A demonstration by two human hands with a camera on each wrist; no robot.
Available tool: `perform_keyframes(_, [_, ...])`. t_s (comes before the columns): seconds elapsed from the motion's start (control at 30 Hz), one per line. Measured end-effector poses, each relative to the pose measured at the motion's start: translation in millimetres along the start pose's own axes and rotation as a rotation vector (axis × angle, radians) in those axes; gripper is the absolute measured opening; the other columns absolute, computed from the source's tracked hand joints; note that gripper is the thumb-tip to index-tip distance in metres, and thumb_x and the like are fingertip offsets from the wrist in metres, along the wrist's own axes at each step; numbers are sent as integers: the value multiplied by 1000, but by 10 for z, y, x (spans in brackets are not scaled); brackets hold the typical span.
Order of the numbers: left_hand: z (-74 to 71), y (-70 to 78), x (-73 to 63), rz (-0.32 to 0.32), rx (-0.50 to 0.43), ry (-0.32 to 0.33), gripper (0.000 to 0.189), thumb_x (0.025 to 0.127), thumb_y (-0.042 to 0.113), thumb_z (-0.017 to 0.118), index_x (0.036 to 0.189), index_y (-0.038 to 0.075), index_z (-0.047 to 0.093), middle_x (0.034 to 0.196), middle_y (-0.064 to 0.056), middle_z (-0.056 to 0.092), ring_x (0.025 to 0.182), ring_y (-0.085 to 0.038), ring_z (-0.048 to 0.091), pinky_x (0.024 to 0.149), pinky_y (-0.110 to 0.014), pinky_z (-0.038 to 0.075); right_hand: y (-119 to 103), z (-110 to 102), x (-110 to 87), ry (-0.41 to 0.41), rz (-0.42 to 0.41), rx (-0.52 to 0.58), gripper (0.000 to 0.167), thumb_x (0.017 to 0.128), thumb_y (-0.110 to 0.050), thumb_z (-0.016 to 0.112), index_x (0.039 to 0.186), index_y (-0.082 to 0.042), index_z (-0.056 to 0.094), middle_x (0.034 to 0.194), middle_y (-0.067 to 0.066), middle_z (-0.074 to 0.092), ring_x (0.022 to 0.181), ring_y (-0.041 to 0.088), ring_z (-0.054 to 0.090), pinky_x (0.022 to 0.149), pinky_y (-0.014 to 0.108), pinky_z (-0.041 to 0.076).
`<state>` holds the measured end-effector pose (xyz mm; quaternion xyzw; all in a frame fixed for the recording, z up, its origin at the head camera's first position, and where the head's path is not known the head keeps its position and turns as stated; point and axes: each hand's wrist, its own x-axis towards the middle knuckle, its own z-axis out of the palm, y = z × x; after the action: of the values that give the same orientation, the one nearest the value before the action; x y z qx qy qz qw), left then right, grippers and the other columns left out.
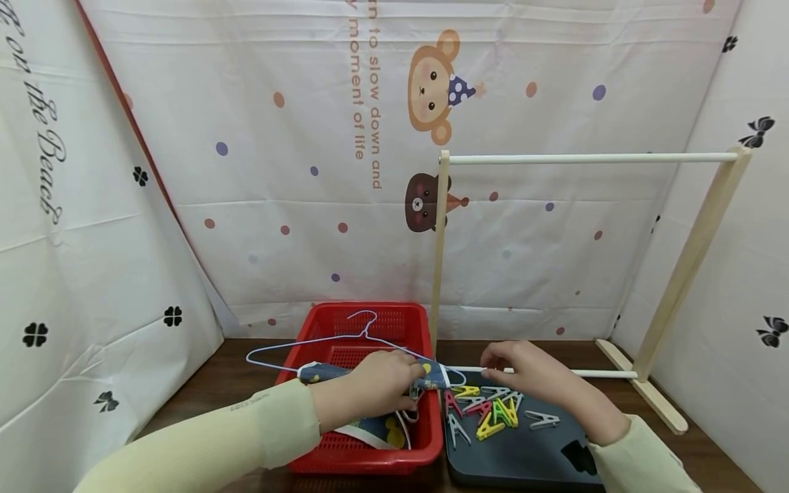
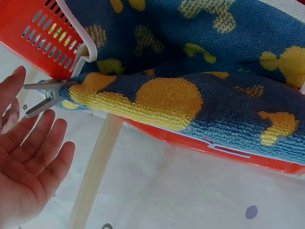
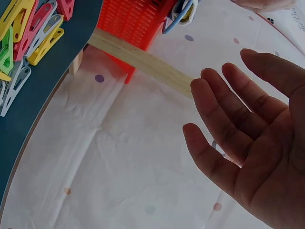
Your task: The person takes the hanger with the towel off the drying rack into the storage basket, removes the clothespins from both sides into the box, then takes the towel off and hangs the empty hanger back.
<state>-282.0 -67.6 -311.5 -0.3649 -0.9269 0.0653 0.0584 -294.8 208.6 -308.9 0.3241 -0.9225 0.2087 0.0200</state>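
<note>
In the head view my left hand (image 1: 382, 387) is over the red basket (image 1: 364, 464), at the right end of a light-blue wire hanger (image 1: 308, 339). A blue terry towel (image 2: 167, 102) with yellow patches and white trim is folded over the hanger's lower bar. At its edge a grey clothespin (image 2: 51, 93) bites the cloth, its spread handles between my left thumb and fingers. More patterned cloth hangs down into the basket. My right hand (image 1: 536, 376) holds nothing; its fingers curve loosely by the rack's lower bar, above several coloured clothespins (image 1: 493, 409).
The clothespins lie on a dark flat board (image 1: 511, 459) right of the basket. Behind it stands a wooden rack (image 1: 693, 263) with a white upper rail (image 1: 592, 159) and a lower bar. Printed white cloth (image 1: 259, 164) encloses the brown tabletop (image 1: 203, 383).
</note>
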Motion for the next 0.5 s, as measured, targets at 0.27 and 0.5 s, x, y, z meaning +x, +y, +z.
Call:
perform_keyframes(0.27, [5,26,15,-68,-48,25,43,85,38,83,121,18,73,116,1,77,112,-14,70,97,-33,60,-15,3,3,-10,10,6,12,97,-25,70,102,-15,73,95,-8,72,85,3,68,75,27,59])
perform_keyframes(0.5, [-9,23,6,-87,-60,50,37,85,34,83,116,16,76,112,0,78,117,-16,71,99,-34,60,-10,3,7,-11,4,15,13,97,-26,70,102,-14,72,95,-8,72,85,3,68,75,26,58])
